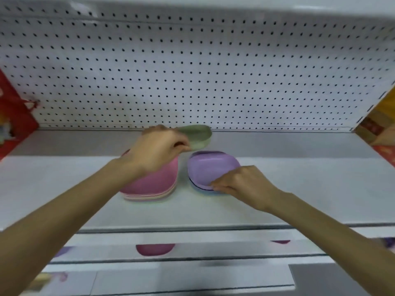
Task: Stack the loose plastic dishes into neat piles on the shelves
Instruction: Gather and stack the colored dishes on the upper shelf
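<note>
A pile of upturned pink dishes (154, 184) stands on the white shelf (64, 189), with several coloured rims showing at its base. My left hand (158, 150) hovers over that pile and pinches a pale green dish (198, 135), held tilted in the air. To the right lies a short pile topped by a lilac dish (209, 167). My right hand (241, 182) grips the near rim of the lilac dish, fingers curled over its edge.
A white pegboard (192, 71) backs the shelf. A red bag (15, 116) hangs at the far left, and orange packaging (380, 124) sits at the right end. On lower shelves more dishes peek out, a dark pink one (155, 248) among them.
</note>
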Demonstrator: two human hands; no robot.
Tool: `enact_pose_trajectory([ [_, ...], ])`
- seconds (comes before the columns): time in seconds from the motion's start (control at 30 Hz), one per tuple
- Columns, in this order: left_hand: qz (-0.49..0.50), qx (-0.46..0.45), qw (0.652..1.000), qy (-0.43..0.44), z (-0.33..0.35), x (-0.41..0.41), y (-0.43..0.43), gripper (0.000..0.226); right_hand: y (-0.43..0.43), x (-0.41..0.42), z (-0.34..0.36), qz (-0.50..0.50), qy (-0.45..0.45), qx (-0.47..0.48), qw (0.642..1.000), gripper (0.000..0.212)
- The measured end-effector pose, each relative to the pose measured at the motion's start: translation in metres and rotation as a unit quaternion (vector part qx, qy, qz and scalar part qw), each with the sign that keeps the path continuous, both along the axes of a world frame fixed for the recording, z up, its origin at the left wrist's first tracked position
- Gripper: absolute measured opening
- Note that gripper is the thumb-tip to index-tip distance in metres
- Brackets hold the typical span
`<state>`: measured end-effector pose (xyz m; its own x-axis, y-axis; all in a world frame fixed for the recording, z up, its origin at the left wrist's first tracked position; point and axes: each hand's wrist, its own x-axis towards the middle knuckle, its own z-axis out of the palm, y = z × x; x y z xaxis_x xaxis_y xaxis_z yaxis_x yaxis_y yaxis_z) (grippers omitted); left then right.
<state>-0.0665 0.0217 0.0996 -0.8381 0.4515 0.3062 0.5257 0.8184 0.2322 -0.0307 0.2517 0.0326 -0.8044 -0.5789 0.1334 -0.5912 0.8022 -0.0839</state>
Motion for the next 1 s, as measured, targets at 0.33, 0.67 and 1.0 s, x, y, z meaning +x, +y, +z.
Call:
enact_pose_trajectory([
  [0.33,0.044,-0.099,0.994,-0.001,-0.032,0.016,0.046,0.020,0.056,-0.011,0.021,-0.063,0.015,-0.246,0.967,0.049],
  [0.67,-0.016,-0.097,0.992,-0.084,-0.054,0.042,0.078,0.035,0.072,-0.025,0.010,0.024,-0.247,-0.144,0.958,0.102],
  [1.0,0.011,-0.224,0.950,-0.219,-0.057,0.019,0.053,0.068,0.051,-0.038,0.005,0.031,-0.203,-0.014,0.979,0.091],
])
